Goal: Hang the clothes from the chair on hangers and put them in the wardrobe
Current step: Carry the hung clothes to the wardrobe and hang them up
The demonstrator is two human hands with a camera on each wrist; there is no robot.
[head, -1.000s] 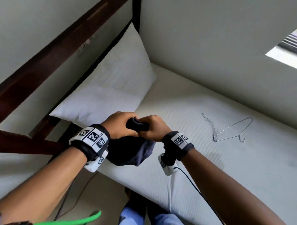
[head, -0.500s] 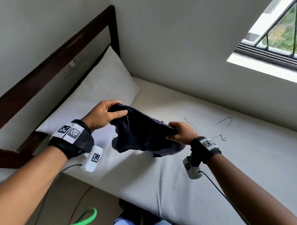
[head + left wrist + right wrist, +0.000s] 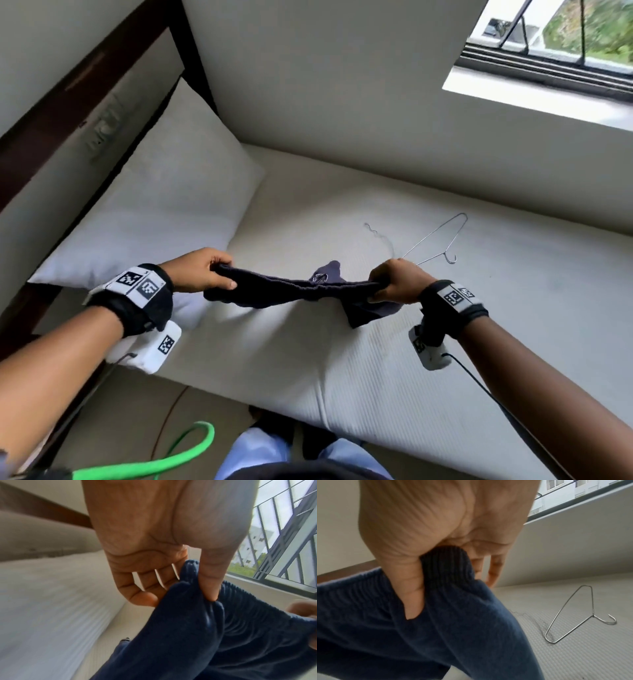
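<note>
Over the bed (image 3: pixel 394 370), the dark navy garment (image 3: pixel 294 291) is now pulled wide by its ribbed band; a second ago it was bunched. The left hand (image 3: pixel 200 270) and right hand (image 3: pixel 394 281) each pinch an end, readying it for the wire hanger (image 3: pixel 433 241) nearby

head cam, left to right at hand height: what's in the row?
pillow → left hand → dark blue garment, stretched between both hands → right hand → wire hanger lying on the mattress
</note>
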